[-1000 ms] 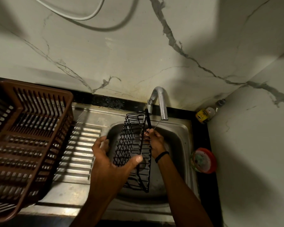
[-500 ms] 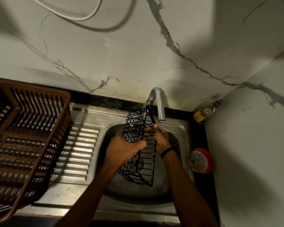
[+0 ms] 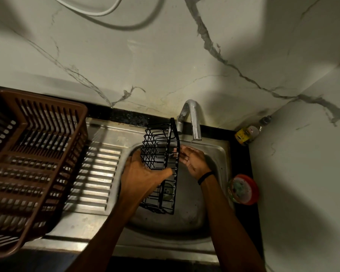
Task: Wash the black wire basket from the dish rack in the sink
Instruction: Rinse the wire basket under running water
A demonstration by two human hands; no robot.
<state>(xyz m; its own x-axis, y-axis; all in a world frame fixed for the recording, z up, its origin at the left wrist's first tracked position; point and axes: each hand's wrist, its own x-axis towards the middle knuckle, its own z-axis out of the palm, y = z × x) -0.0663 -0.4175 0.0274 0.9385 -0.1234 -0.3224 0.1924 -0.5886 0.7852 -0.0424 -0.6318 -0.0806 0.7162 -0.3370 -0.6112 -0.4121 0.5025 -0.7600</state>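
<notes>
1. Right hand (image 3: 192,160) has let go of the basket (image 3: 166,154) since half a second back. It was clamped on the far rim, and now it lies released, palm up, fingers straight. Their tips are right at the basket's right edge, though I can't say for sure they touch.
2. Left hand (image 3: 143,174) does all the holding: thumb hooked across the wires on the near side, fingers round the left side, a firm grasp.
3. Basket stands on end over the sink (image 3: 185,218), far end up beside the tap (image 3: 192,118), near end hanging low in the bowl. I judge it's held this way so water runs down its length and drips into the bowl, not onto the counter.
4. My right palm sits just under the spout, I'd say to catch water and rub it over the wires. Whether water is flowing is too faint to tell.
5. Both forearms reach in from the near edge, left wrist cocked inward, right wrist rolled open.
6. Brown rack (image 3: 37,154) sits well off to the left, out of it.
7. Rinsing is underway, I reckon, not finished.
</notes>
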